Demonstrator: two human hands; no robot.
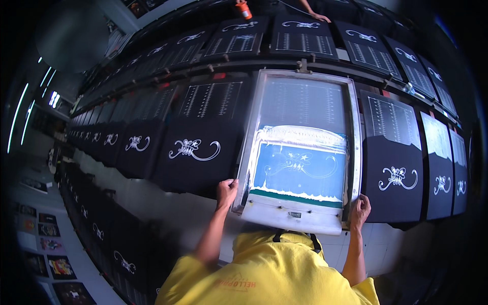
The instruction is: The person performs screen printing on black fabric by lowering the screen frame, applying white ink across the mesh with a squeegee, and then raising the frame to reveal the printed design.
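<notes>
A metal-edged screen-printing frame [357, 147] lies in front of me, over one of the boards in the near row. Its blue mesh [269, 170] carries a curling floral design, and a thick band of white ink [305, 136] crosses above it. More white ink lines the lower edge, by a green strip. A pale metal plate [315, 219] spans the frame's near end. My left hand [227, 193] is closed on the frame's lower left side. At the lower right side, my right hand [361, 208] has its fingers curled around the edge. Whatever lies beneath the frame is mostly hidden.
Black fabric pieces [195, 165] with white floral prints lie on boards to both sides. Beyond a rail runs another printed row [305, 38]. At the far side, a co-worker's hand [320, 18] rests near an orange tool [244, 10]. Colourful prints [61, 267] lie at lower left.
</notes>
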